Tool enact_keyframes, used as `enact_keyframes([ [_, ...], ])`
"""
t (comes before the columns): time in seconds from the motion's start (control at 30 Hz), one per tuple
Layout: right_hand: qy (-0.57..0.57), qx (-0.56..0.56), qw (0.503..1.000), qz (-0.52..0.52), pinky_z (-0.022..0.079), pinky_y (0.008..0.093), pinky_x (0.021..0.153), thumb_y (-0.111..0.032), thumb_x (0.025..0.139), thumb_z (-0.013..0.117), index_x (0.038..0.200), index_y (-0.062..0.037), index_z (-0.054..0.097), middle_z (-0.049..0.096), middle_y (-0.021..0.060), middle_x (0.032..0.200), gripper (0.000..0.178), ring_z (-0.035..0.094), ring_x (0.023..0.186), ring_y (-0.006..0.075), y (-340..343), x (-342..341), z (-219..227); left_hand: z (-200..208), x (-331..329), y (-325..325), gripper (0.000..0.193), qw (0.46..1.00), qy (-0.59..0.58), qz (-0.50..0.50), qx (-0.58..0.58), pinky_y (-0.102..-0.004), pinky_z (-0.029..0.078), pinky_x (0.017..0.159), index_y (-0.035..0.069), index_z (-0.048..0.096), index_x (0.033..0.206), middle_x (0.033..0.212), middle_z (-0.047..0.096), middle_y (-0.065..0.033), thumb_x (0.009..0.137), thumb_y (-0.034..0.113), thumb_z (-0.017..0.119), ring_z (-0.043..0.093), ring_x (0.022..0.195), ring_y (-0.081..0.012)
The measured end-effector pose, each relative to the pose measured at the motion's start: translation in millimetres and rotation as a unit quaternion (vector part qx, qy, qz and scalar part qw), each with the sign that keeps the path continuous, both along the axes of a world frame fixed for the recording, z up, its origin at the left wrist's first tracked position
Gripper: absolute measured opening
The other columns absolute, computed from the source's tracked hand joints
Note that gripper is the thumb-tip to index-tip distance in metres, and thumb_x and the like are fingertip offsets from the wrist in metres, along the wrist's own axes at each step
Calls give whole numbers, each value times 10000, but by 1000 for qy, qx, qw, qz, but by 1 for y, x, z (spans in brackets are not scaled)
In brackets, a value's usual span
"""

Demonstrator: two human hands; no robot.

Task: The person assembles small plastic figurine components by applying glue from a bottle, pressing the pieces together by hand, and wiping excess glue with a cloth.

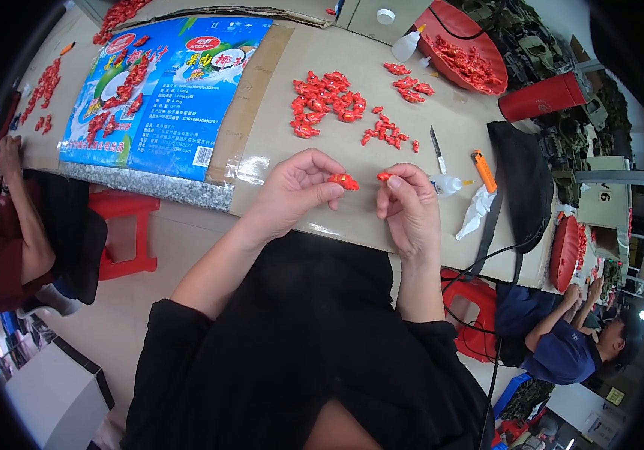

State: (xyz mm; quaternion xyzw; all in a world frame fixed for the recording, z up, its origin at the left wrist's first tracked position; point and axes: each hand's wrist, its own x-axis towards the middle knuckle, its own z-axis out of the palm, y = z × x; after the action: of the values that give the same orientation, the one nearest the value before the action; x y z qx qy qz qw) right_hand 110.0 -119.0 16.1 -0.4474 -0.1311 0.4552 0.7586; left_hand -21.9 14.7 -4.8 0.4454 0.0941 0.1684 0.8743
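Between the thumb and fingers of my left hand (301, 187) is a small red plastic figure (345, 181) with a yellowish patch. My right hand (412, 196) pinches a smaller red plastic piece (385, 176), a short gap away from the figure. Both hands hover over the near edge of the table. Beyond them lie a pile of red figures (325, 99) and a smaller group of little red pieces (389, 131). Close to my right hand are a white glue bottle (445, 185) with an orange tip and a slim knife (438, 150).
An orange cutter (483, 171), a crumpled white tissue (476, 212) and a black bag (518, 180) lie to the right. Farther back are a red basin (464, 52) of pieces and a red cup (543, 97). Blue printed cardboard (164, 97) covers the left side. Other people sit at both sides.
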Motion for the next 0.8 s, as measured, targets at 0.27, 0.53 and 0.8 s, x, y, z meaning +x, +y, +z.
enact_keyframes([
  [0.27,16,17,1000,15,512,228,554,-31,803,537,887,12,529,601,113,770,95,601,613,137,-1,0,-3,4,1,-2,151,1000,16,-2,23,-225,459,650,6,509,925,851,583,-58,786,17,566,550,741,-98],
  [0.53,-178,-56,982,15,479,192,524,-19,773,591,894,31,570,608,88,794,133,583,610,96,-4,-9,7,3,1,-3,159,999,32,-9,35,-231,466,643,0,517,931,860,565,-69,780,-4,566,548,752,-106],
  [0.8,-205,-59,977,-19,388,156,484,-2,752,611,823,17,611,545,30,760,73,484,554,44,-2,-19,7,4,2,-6,151,997,33,-1,67,-205,452,649,1,519,942,856,579,-45,794,-2,547,539,734,-77],
])
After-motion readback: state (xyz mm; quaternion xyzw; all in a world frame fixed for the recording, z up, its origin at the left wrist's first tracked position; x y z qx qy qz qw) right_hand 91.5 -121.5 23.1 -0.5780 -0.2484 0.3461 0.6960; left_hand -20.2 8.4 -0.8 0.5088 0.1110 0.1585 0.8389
